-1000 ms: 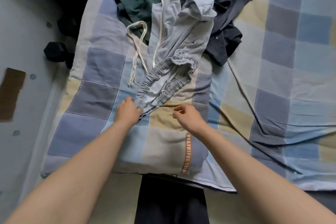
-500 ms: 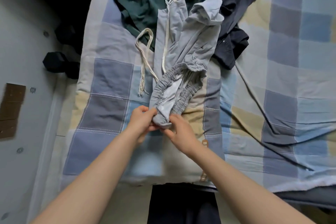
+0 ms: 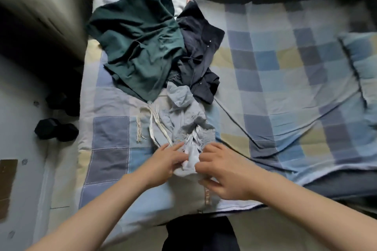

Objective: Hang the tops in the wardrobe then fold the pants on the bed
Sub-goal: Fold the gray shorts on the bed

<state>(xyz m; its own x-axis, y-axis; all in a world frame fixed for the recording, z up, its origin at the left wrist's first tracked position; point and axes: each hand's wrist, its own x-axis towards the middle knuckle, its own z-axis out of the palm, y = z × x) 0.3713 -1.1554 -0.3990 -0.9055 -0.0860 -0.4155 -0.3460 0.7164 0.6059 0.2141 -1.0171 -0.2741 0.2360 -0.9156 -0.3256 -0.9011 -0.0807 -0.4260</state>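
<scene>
1. A bed (image 3: 285, 91) with a checked blue, grey and yellow cover fills most of the view; a pale floor (image 3: 18, 132) runs along its left side, and a pillow (image 3: 361, 63) in the same check lies at the far right.
2. One pair of light grey pants (image 3: 183, 122) lies bunched near the bed's front edge, its elastic waistband toward the person and a cream drawstring (image 3: 152, 126) trailing to its left.
3. The left hand (image 3: 163, 161) and right hand (image 3: 222, 173) meet at the near end of the pants, touching each other's side of the same wad of cloth. Both are curled around that fabric, grasping it; the exact finger hold is blurred.
4. Beyond the pants, two more garments lie crumpled and overlapping: one dark green garment (image 3: 138, 45) and one dark navy garment (image 3: 200, 53) with small pale buttons. Whether each is a top or pants cannot be told.
5. Progress, as I judge it: folding is at an early stage. The grey pants are gathered but not laid flat or folded, and the two dark garments are untouched. No folded pile shows on the bed.
6. No wardrobe interior or hanger is in view, so the hanging part cannot be checked.
7. Two dark dumbbells (image 3: 56, 129) sit on the floor beside the bed.
</scene>
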